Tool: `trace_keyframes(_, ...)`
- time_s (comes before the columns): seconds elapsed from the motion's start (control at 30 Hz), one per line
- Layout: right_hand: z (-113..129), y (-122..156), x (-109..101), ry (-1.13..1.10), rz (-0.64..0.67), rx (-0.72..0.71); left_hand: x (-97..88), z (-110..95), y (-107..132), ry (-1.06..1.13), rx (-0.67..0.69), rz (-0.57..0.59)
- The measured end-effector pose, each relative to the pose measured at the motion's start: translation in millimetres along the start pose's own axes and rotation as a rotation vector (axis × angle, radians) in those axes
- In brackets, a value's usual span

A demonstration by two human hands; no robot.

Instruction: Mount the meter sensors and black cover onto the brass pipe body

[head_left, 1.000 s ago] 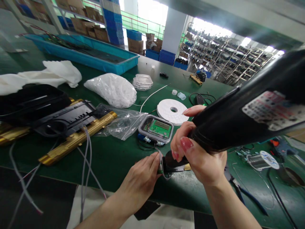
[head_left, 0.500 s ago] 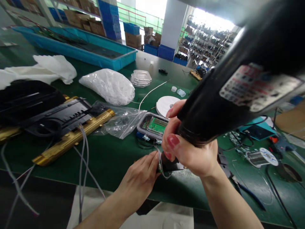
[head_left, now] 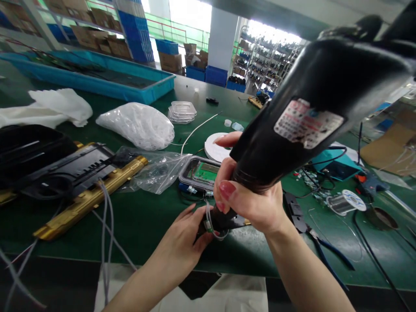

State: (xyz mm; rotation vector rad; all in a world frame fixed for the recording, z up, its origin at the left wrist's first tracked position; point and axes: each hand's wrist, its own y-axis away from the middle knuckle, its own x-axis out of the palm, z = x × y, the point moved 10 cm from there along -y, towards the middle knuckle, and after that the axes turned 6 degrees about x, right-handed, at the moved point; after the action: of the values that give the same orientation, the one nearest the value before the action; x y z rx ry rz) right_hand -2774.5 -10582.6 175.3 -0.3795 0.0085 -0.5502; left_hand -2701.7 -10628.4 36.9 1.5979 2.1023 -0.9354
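My right hand (head_left: 248, 199) is wrapped round the narrow front end of a bulky black electric screwdriver (head_left: 279, 143) with a worn label. The tool slants down to the left, and its tip is hidden. My left hand (head_left: 185, 236) grips a small black part (head_left: 224, 220) on the bench just below the tool's nose, fingers and thumb on either side of its left end. A loop of thin grey wire (head_left: 208, 212) and a small connector lie at that end. Just behind stands a clear-lidded case (head_left: 183, 173) with a green circuit board (head_left: 208, 171).
Gold metal rails (head_left: 94, 199) with trailing grey cables lie left. Behind them are a plastic bag (head_left: 139, 125) and a blue tray (head_left: 146, 93). On the right are pliers (head_left: 325, 247), a solder spool (head_left: 346, 203) and a glue gun (head_left: 372, 186). A white disc (head_left: 212, 149) lies behind the case.
The view has shifted, so the bench scene sits further left. The screwdriver shows more of its upper body. My right index finger has stretched out, and my left fingers have spread somewhat around the black part.
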Motion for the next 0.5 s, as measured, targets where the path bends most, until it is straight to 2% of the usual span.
trace_keyframes(0.33,8,0,0,0.094,-0.003,0.004,3.4,-3,-4,0.012,-0.049,0.051)
trace_keyframes(0.5,11,-3,-1,0.228,-0.021,-0.067,0.1,-4,-7,0.015,-0.014,0.032)
